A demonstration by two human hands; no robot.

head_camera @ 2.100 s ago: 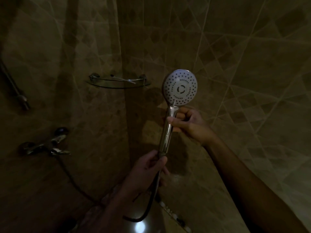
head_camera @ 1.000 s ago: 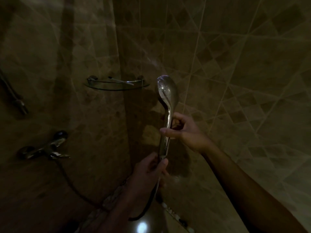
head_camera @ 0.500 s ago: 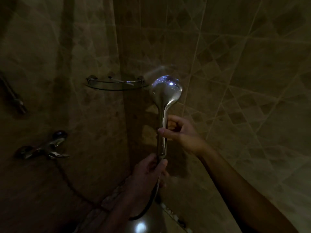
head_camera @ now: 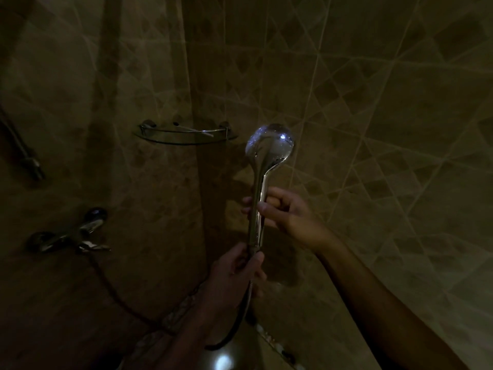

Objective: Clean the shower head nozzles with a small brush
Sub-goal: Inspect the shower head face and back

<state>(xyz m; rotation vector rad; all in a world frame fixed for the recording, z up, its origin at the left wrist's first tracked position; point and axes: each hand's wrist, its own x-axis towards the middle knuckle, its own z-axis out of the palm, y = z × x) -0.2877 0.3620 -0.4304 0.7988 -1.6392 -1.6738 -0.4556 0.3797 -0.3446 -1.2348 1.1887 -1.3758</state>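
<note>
The right hand [head_camera: 285,213] is curled round the middle of the chrome handle [head_camera: 255,231], thumb across the front and fingers wrapped behind. Just below it, the left hand [head_camera: 232,273] grips the foot of the handle where the hose [head_camera: 241,319] joins, fingers closed round it. Between them they hold the shower head [head_camera: 270,145] upright in front of the tiled wall [head_camera: 373,129], a little right of the glass corner shelf [head_camera: 184,137]. Its shiny rounded back faces the camera, so the nozzles point away and cannot be seen. The hose hangs in a loop from the left hand and runs off towards the tap [head_camera: 80,236] low on the left. No brush shows anywhere in view.

The step in hand looks like turning and checking the head before any scrubbing. To do it well, the person would do best to roll the handle inside the upper grip while the lower hand steadies the joint, so the hose twists as little as possible. The nozzle face should end up towards the eyes and into what light there is, since the stall is dim. One hand must then come free for the brush, and the lower grip alone should be firm enough, because wet chrome slips easily.
</note>
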